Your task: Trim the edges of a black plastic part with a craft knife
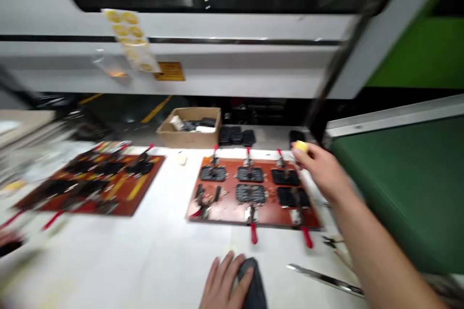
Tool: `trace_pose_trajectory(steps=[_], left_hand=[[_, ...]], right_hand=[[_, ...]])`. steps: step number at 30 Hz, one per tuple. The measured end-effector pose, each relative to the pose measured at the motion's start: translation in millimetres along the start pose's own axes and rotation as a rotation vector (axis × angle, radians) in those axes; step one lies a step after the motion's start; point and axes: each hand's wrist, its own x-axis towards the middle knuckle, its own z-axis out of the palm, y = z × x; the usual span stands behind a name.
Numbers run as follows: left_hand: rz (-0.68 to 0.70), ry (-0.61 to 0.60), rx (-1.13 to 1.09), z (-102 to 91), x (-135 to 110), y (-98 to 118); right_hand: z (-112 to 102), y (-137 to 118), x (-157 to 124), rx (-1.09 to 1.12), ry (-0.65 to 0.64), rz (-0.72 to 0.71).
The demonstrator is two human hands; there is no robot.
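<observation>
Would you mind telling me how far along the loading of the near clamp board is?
Five of six slots on the near clamp board hold dark parts; the front-left slot looks unfilled. In hand: the left hand rests on a dark part, and the right hand holds a small yellow piece. Left: that slot.

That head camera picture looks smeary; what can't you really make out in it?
- Left jig board: motion blur hides its parts.
- Dark object under the left hand: cut by the bottom edge.
- Small yellow thing at the right hand fingertips: too small to identify.
- Cardboard box contents: blurred.
</observation>
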Motion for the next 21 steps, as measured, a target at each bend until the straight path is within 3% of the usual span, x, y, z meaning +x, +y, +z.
trace_pose_trajectory(steps=[2,4,6,8,12,17,21], left_hand=[[-0.007,-0.080,-0.145,-15.2,9.5,13.6],[-0.103,-0.158,-0.266,-29.4,15.1,21.9],[-0.149,-0.176,-0.303,-40.9,14.3,23.8],[-0.172,-0.183,-0.300,-48.7,10.2,22.0],[-0.178,-0.180,-0.310,-51.4,6.7,17.6],[-0.195,-0.167,-0.344,-51.3,4.9,21.8],[-0.195,-0.129,-0.375,-53.3,-1.2,24.4]], right_hand=[[-0.5,26.0,-63.5,-0.057,-0.124,-0.101],[2.7,52.3,-130.2,-0.069,-0.327,-0.182],[13.2,69.3,-185.0,-0.053,-0.461,-0.181],[29.1,78.0,-221.0,-0.074,-0.517,-0.137],[50.6,86.8,-242.3,-0.151,-0.581,-0.173],[41.2,89.3,-239.6,-0.199,-0.668,-0.392],[40.7,120.6,-243.5,-0.235,-0.609,-0.587]])
